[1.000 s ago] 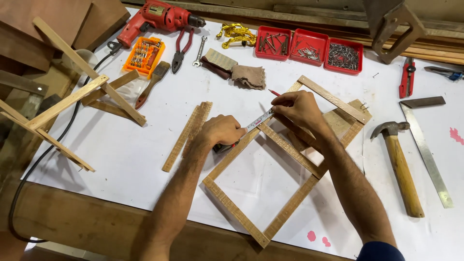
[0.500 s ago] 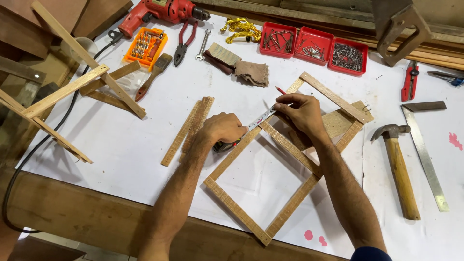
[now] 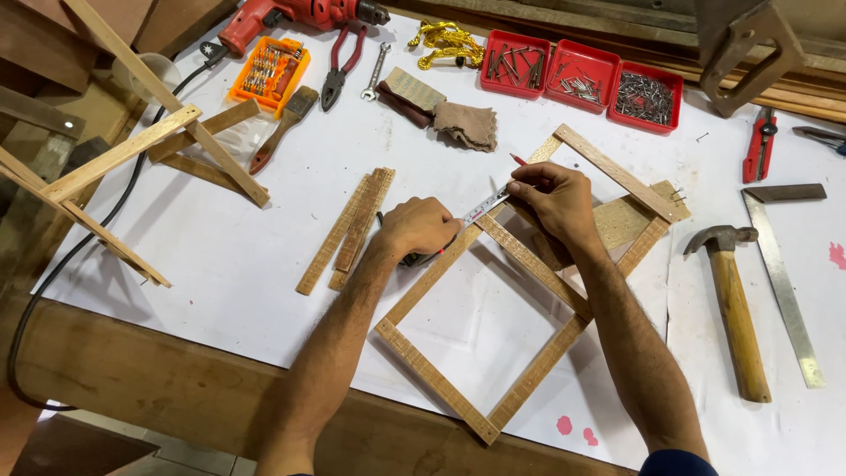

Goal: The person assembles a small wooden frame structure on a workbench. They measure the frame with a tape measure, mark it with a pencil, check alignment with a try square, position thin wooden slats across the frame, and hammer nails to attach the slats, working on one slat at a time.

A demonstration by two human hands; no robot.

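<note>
two hands meet over the far-left rail of a wooden frame (image 3: 529, 353), and the thing between them is a tape measure. our left hand (image 3: 421, 227) is clamped on the tape's case (image 3: 414, 258), which sits mostly hidden under the palm, just at the frame's left corner. our right hand (image 3: 553, 196) pinches the blade's (image 3: 486, 205) free end together with a red pencil (image 3: 518, 159), whose tip pokes out on the far side of the fingers.

the blade runs from near-left to far-right, rising from the case toward the right hand, and it lies along the same line as the rail beneath it. so the tape's long axis joins the hands, each one holding an end; the pencil end belongs to the right hand alone.

the blade is a narrow pale strip with fine markings, stretched taut and short. the frame is a square of thin light-brown slats turned like a diamond on the white-covered surface (image 3: 220, 238), with one slat crossing its middle and a small board (image 3: 627, 220) under its far-right corner.

loose slats (image 3: 352, 227) lie just left of the left hand. a hammer (image 3: 733, 308) and a steel square (image 3: 782, 273) rest well to the right. red trays of nails (image 3: 582, 79), pliers (image 3: 342, 66) and a red drill (image 3: 291, 16) line the far edge.
</note>
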